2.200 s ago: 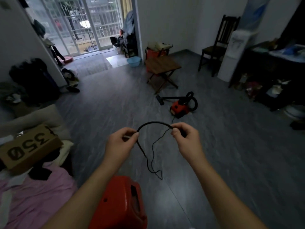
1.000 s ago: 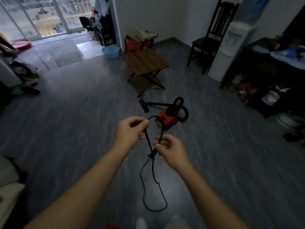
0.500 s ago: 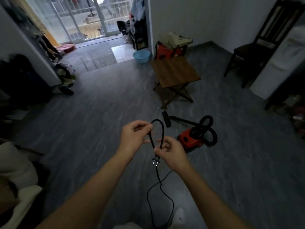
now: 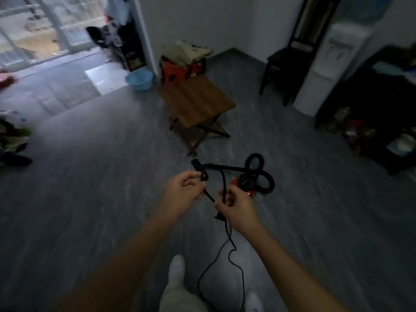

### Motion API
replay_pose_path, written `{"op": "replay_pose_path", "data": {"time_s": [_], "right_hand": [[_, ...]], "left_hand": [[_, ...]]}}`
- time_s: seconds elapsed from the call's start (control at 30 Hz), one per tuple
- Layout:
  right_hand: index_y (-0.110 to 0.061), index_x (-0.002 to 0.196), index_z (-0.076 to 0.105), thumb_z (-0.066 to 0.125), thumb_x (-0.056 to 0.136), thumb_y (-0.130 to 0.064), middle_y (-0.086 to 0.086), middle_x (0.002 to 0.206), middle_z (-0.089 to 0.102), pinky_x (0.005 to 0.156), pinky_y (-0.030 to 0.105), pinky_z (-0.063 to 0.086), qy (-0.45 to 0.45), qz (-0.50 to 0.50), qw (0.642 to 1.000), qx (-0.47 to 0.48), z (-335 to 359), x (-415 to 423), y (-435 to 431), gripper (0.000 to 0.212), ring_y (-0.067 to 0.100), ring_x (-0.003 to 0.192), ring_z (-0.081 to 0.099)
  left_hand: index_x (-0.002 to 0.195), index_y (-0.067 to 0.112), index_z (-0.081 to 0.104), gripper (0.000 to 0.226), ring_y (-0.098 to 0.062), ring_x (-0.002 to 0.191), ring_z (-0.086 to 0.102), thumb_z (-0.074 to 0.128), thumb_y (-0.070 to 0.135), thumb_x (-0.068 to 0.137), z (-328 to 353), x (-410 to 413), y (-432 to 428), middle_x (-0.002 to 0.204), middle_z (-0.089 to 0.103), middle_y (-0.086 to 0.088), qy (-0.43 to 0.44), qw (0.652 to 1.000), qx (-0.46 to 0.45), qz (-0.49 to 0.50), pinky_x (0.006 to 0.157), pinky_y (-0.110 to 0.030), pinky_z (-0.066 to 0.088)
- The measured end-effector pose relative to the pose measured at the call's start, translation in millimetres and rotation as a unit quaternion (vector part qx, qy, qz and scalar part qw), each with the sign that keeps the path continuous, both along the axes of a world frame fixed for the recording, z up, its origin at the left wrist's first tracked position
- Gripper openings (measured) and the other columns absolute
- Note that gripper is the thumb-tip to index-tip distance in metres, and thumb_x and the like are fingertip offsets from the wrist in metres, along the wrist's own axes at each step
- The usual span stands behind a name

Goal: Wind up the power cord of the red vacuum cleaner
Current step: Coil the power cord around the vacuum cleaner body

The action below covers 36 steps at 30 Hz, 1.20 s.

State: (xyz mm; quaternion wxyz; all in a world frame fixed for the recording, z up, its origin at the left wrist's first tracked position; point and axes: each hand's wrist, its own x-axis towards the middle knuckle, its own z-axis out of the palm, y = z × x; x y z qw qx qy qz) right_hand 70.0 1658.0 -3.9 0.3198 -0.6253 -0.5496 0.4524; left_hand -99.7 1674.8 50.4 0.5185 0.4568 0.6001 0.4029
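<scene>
A small red vacuum cleaner (image 4: 244,185) with a looped black hose (image 4: 261,172) lies on the grey floor just beyond my hands. The black power cord (image 4: 222,251) is folded into a small loop between my hands. My left hand (image 4: 183,191) pinches the top of the loop. My right hand (image 4: 236,206) grips the lower strands, with the plug poking out under its fingers. The slack hangs down and curls on the floor between my feet. The frame is blurred.
A wooden folding table (image 4: 195,102) stands behind the vacuum. A blue basin (image 4: 139,79) and a red stool with cloth (image 4: 182,64) sit by the wall. A dark chair (image 4: 290,57), a white dispenser (image 4: 324,70) and a cluttered dark cabinet (image 4: 369,113) fill the right.
I have stepped closer to the vacuum and the view has swung right. The cord's open arc has been folded into a tight loop, and my hands have drawn close together.
</scene>
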Motion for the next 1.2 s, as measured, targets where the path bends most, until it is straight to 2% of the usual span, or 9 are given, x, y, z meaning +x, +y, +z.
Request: {"op": "replay_pose_path", "data": {"time_s": [0.17, 0.33, 0.43, 0.53, 0.67, 0.83, 0.93, 1.03, 1.2], "right_hand": [[-0.025, 0.098, 0.065, 0.076, 0.082, -0.019, 0.007, 0.085, 0.068, 0.063, 0.017, 0.049, -0.021, -0.126, 0.992, -0.012, 0.5, -36.5, 4.3, 0.020, 0.005, 0.068, 0.056], [-0.024, 0.101, 0.067, 0.075, 0.082, -0.017, 0.013, 0.091, 0.071, 0.076, 0.039, 0.057, -0.001, -0.204, 0.979, -0.008, 12.1, -62.1, -7.4, 0.021, 0.028, 0.083, 0.066], [-0.024, 0.101, 0.067, 0.075, 0.083, -0.014, 0.011, 0.089, 0.070, 0.071, 0.027, 0.055, 0.005, -0.242, 0.970, 0.001, 17.6, -69.9, -22.0, 0.022, 0.015, 0.071, 0.062], [-0.034, 0.092, 0.063, 0.074, 0.084, -0.012, -0.002, 0.077, 0.065, 0.065, 0.022, 0.051, 0.008, -0.285, 0.958, 0.014, 18.7, -76.3, -45.6, 0.026, 0.002, 0.064, 0.055], [-0.036, 0.090, 0.062, 0.075, 0.085, -0.013, -0.013, 0.077, 0.062, 0.064, 0.014, 0.048, -0.007, -0.332, 0.943, 0.019, 8.3, -86.4, -83.6, 0.026, -0.006, 0.061, 0.056], [-0.021, 0.110, 0.069, 0.073, 0.086, -0.019, -0.011, 0.087, 0.064, 0.074, 0.023, 0.053, -0.006, -0.383, 0.924, -0.013, -22.0, -122.2, -131.5, 0.024, 0.003, 0.071, 0.058], [-0.020, 0.103, 0.069, 0.072, 0.087, -0.018, -0.008, 0.080, 0.062, 0.071, 0.027, 0.055, -0.003, -0.419, 0.908, -0.022, -34.0, -153.6, -150.5, 0.016, 0.005, 0.067, 0.057], [-0.020, 0.095, 0.070, 0.072, 0.087, -0.018, -0.009, 0.073, 0.059, 0.072, 0.034, 0.058, 0.025, -0.458, 0.888, -0.022, -38.2, -177.1, -154.8, 0.008, 0.005, 0.064, 0.056], [-0.017, 0.097, 0.072, 0.074, 0.087, -0.023, -0.009, 0.076, 0.061, 0.071, 0.034, 0.060, 0.037, -0.490, 0.871, -0.021, -38.6, -202.7, -142.2, 0.012, 0.006, 0.066, 0.059]], "left_hand": [[0.102, 0.005, 0.069, 0.014, -0.019, 0.077, 0.072, 0.070, 0.008, 0.089, -14.2, -30.7, 40.9, 0.090, 0.070, -0.022, -0.018, 0.991, -0.029, -0.131, 0.070, -0.030, 0.062], [0.100, 0.007, 0.068, 0.010, -0.021, 0.073, 0.073, 0.066, 0.004, 0.091, -11.0, -41.5, 51.6, 0.081, 0.072, -0.013, -0.022, 0.976, -0.022, -0.216, 0.067, -0.028, 0.061], [0.101, 0.008, 0.069, 0.010, -0.022, 0.072, 0.073, 0.064, 0.005, 0.092, -7.7, -43.3, 52.2, 0.079, 0.074, -0.009, -0.023, 0.967, -0.019, -0.255, 0.066, -0.026, 0.060], [0.108, 0.007, 0.068, 0.015, -0.019, 0.071, 0.073, 0.063, 0.006, 0.093, -8.4, -41.9, 44.5, 0.084, 0.075, -0.012, -0.013, 0.956, -0.020, -0.292, 0.067, -0.027, 0.060], [0.115, 0.007, 0.067, 0.022, -0.017, 0.070, 0.071, 0.061, 0.004, 0.094, -5.6, -45.3, 25.2, 0.085, 0.073, -0.014, 0.000, 0.943, -0.016, -0.333, 0.065, -0.024, 0.059], [0.122, 0.020, 0.058, 0.033, -0.022, 0.068, 0.069, 0.062, 0.004, 0.094, 0.0, -81.9, -5.2, 0.080, 0.070, -0.020, 0.024, 0.931, 0.025, -0.363, 0.065, -0.024, 0.059], [0.121, 0.019, 0.062, 0.030, -0.023, 0.071, 0.069, 0.063, 0.007, 0.093, 0.6, -113.6, -5.5, 0.078, 0.069, -0.019, 0.059, 0.914, 0.075, -0.394, 0.068, -0.028, 0.060], [0.106, 0.021, 0.069, 0.019, -0.021, 0.074, 0.069, 0.065, 0.008, 0.092, -3.9, -138.3, 0.1, 0.081, 0.069, -0.021, 0.085, 0.900, 0.085, -0.419, 0.070, -0.032, 0.061], [0.099, 0.021, 0.071, 0.019, -0.010, 0.073, 0.069, 0.066, 0.005, 0.091, -12.7, -160.7, 17.7, 0.085, 0.070, -0.013, 0.054, 0.903, 0.034, -0.426, 0.059, -0.019, 0.056]]}}
